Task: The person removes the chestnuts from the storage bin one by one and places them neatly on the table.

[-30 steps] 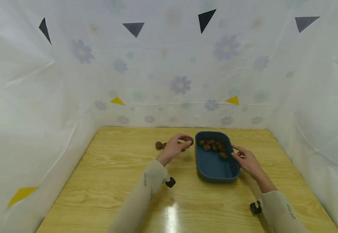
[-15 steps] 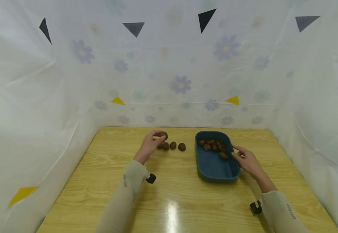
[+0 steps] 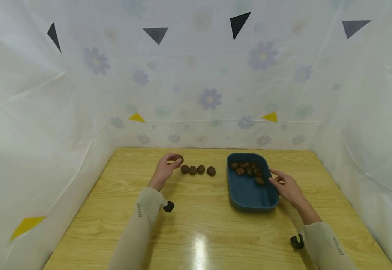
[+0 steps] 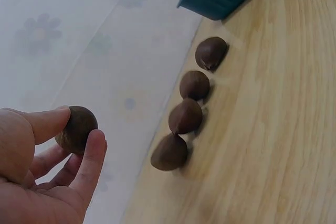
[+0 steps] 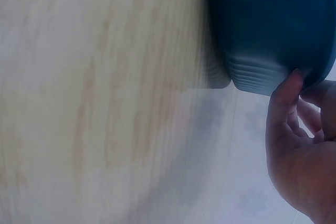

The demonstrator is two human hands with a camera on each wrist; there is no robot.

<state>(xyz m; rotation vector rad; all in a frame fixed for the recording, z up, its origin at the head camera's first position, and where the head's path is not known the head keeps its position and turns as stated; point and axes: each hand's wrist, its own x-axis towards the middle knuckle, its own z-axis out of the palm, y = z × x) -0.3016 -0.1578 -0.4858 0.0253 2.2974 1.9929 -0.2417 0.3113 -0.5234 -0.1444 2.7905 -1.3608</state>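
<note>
Between thumb and fingers, my left hand (image 3: 163, 170) pinches a brown chestnut (image 4: 77, 128), raised at the left end of a line of chestnuts. Several chestnuts (image 3: 192, 170) lie in that row on the table; in the left wrist view the lower three sit close together, and the one nearest the box, a chestnut (image 4: 211, 53), stands slightly apart. My right hand (image 3: 286, 187) holds the right rim of a dark blue plastic box (image 3: 251, 207) with thumb and fingers. More chestnuts (image 3: 248, 170) are gathered inside, toward its far end.
The wood-grain table (image 3: 196, 225) runs back to a white flowered sheet (image 3: 209, 75), which also hangs at both sides. Dark and yellow triangles mark the sheet. Black devices are strapped at both wrists, such as the left wrist device (image 3: 168, 206).
My left hand has carried its chestnut leftward from beside the box, over the row, to beyond the row's left end. The right hand and the box have stayed put.
</note>
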